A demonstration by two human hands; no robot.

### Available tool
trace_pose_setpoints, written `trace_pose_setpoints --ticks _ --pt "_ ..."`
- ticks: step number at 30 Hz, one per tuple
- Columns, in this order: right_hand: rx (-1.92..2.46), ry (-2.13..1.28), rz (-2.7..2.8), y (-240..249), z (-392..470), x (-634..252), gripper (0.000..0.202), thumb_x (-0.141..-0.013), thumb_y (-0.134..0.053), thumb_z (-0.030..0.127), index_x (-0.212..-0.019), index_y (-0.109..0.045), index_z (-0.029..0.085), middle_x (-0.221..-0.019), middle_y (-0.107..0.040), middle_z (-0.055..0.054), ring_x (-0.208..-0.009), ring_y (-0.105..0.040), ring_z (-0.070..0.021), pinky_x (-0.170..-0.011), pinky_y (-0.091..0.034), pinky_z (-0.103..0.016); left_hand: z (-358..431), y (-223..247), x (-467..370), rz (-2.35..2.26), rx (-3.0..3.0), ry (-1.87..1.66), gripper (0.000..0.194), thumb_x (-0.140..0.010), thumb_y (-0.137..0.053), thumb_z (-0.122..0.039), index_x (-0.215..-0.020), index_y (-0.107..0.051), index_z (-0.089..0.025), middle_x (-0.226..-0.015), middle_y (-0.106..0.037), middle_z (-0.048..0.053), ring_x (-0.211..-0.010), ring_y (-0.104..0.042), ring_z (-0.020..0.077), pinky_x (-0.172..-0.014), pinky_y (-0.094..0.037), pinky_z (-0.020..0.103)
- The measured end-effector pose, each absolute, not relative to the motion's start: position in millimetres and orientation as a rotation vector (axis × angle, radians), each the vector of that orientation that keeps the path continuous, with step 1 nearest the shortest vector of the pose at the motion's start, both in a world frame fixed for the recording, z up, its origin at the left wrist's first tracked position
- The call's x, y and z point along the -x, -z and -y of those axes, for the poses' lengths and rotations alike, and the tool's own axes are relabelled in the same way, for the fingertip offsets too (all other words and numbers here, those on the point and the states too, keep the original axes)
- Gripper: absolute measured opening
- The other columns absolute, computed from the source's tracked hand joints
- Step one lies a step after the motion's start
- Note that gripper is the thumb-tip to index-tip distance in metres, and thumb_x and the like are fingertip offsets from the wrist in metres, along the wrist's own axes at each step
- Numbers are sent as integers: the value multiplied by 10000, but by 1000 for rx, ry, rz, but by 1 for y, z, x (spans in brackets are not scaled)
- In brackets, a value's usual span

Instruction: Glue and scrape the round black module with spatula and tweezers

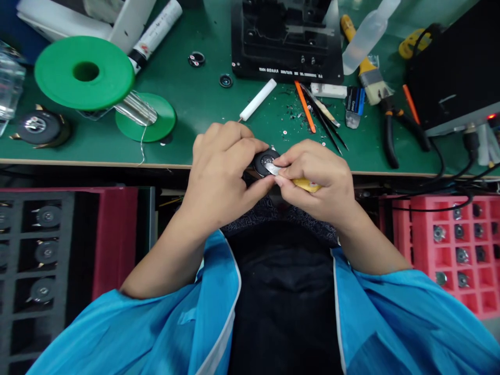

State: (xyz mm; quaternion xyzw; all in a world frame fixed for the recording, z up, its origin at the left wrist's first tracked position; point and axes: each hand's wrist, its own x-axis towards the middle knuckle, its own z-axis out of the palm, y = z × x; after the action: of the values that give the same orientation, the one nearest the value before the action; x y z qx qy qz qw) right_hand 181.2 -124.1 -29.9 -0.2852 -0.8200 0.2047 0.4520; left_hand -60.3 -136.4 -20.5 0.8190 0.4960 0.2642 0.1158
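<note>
Just in front of the bench's near edge, my left hand (224, 172) grips a small round black part (262, 162) between thumb and fingers. My right hand (318, 179) is closed on a yellow-handled blade (307, 184), whose flat metal tip lies against the face of the black part. The fingertips of both hands nearly meet there. Beyond my left hand, a white stick (258, 100) lies on the green bench. Two small dark round pieces, one a black disc (225, 80), rest farther back.
A green wire spool (84, 73) stands left, near a round black device (37, 125). A black fixture (287, 41) is at the back. Tweezers (324, 120), an orange stick (305, 107), a brush (371, 78) and pliers (390, 130) lie right. Foam trays, one pink (441, 203), flank me.
</note>
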Motion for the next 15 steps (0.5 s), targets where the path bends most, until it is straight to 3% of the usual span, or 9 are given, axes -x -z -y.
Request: trace_pose_setpoints --ticks 15 --pt "683 -538 2021 29 121 -180 174 -1057 -831 127 -951 -766 249 -1055 -878 -37 -1022 -876 -225 -894 -750 -392 137 22 61 -1457 -2437 -782 301 -1148 -733 -438 -1392 -791 -273 -1369 -825 138 -1275 -774 435 -1032 -581 655"
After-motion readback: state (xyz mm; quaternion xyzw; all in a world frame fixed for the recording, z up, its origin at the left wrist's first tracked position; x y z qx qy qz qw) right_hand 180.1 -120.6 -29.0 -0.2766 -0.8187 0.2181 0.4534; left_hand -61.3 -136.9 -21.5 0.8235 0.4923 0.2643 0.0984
